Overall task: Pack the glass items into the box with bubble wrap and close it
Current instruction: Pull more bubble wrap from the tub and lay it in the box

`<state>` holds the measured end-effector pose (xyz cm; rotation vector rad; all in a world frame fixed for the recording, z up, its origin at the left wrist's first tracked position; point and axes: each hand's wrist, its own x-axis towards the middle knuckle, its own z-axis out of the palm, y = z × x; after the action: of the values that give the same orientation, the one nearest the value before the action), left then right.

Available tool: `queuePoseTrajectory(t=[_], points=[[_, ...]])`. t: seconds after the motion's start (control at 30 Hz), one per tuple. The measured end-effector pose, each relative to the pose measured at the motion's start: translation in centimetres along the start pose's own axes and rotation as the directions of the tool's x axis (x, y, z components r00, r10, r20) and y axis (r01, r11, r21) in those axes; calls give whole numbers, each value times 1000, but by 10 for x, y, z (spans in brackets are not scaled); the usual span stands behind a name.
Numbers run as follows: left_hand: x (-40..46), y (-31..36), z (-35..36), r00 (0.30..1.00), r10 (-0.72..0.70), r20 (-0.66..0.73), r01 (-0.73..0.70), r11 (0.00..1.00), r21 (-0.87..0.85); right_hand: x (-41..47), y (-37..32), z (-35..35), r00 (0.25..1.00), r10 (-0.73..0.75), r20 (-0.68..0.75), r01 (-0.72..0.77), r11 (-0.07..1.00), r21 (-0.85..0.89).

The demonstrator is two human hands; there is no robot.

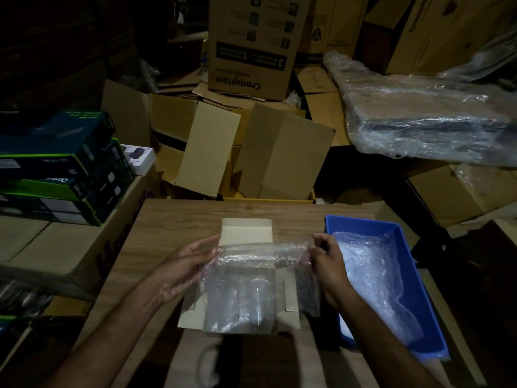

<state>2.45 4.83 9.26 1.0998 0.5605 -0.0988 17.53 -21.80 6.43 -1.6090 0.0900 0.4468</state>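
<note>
Small open tan cardboard box (246,233) on wooden tabletop (173,219). Clear bubble-wrap sheet (251,275) held over box. Left hand (184,264) and right hand (327,264) fingers pinch its top corners. Glass items inside box: indistinct beneath wrap. Blue plastic tray (363,224), right of box, holds more wrap. Risks, judged: thin corner pinch may slip; dim light may hide gaps, leaving glass unpadded.

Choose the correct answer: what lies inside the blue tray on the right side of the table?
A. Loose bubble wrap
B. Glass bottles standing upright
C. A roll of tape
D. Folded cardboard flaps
A: the blue tray holds only crumpled bubble wrap; no bottles, tape or cardboard show in it.
</note>
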Motion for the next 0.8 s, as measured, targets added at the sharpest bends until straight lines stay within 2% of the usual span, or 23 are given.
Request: queuePoseTrajectory(t=[0.13,0.2,0.33,0.43,0.53,0.6,0.73,0.8], points=[[2,3,0,993,108,-41,-104,991,87,-4,-7,-4,990,-58,131,64,997,-40],[3,2,-3,989,141,-43,-133,978,159,-6,-8,-7,977,-103,186,128,984,-127],[9,-3,-4,952,285,-112,-216,884,414,-6,-8,-10,944,-170,283,260,911,-320],[12,-3,1,918,365,-156,-241,825,511,-8,-16,-4,931,-260,256,355,810,-466],[14,-5,1,914,367,-171,-219,804,554,-5,-22,-5,881,-392,266,470,648,-600],[15,-6,2,914,380,-145,-208,743,637,-1,-24,-8,845,-436,311,527,578,-623],[19,-5,-6,867,494,-74,-230,527,818,10,-28,-19,824,-412,388,566,578,-587],[18,-1,-11,867,495,-48,-245,509,825,15,-32,-26,833,-345,433,547,626,-555]])
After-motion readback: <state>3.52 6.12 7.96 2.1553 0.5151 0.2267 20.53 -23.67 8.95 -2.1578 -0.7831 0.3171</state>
